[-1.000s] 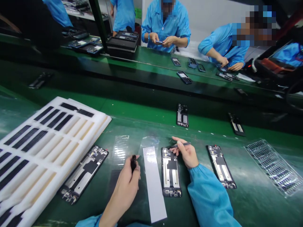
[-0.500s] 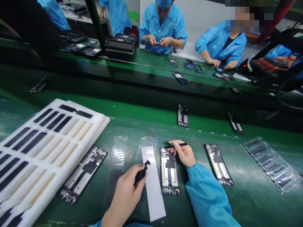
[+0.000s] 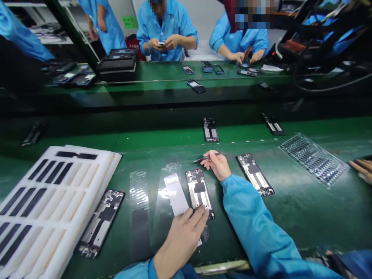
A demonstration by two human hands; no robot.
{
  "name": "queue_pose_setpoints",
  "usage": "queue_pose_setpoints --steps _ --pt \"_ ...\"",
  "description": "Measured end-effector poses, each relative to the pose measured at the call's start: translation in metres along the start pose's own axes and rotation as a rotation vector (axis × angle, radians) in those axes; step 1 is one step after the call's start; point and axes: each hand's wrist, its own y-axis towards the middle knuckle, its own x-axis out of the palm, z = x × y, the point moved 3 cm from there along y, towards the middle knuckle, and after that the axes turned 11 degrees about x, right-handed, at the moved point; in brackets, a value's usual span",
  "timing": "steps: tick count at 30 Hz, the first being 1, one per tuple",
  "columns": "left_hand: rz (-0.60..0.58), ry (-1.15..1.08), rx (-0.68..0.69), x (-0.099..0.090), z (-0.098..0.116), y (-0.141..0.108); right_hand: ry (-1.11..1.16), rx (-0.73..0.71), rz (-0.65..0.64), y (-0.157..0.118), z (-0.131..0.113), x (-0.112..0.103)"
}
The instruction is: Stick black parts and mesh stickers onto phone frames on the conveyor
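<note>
Stretched over the lower end of the middle phone frame [image 3: 199, 186] are the fingers of my left hand [image 3: 186, 234], with the thumb hidden. A dark, blurred piece [image 3: 205, 235] shows under its right side, seemingly held there. Black tweezers [image 3: 203, 158] are pinched in my right hand [image 3: 217, 164], above the frame's upper right, their tip pointing left. A white label strip [image 3: 176, 195] lies left of the frame, partly under my left hand. More open phone frames lie on the green table, one on the left [image 3: 102, 223] and one on the right [image 3: 255, 174].
A white foam tray [image 3: 55, 205] with black strips stands at the left. Clear plastic sheets [image 3: 139, 193] lie beside the label strip, and a clear sheet of small parts [image 3: 314, 159] is at the right. Another person's hand [image 3: 363, 169] rests at the right edge. People in blue work across the bench.
My left hand has moved right and down from over the label strip onto the phone frame. My right hand has lifted off the frame's top. The view has shifted, and a person's hand appears at right.
</note>
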Motion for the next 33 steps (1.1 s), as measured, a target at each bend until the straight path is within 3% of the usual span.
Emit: queue_pose_setpoints --steps 12,22,28,33 --pt "-0.002 0.027 0.02 0.012 0.003 0.008 0.088 0.123 -0.044 0.006 -0.007 0.006" --pt "-0.129 0.025 0.075 0.006 0.003 0.016 0.092 0.165 -0.04 0.012 -0.001 0.005" --pt "-0.237 -0.059 -0.122 0.001 -0.002 0.023 0.099 0.185 -0.031 0.012 -0.003 0.007" --pt "-0.245 -0.129 -0.229 -0.003 -0.015 0.027 0.103 0.206 -0.017 0.011 -0.002 0.007"
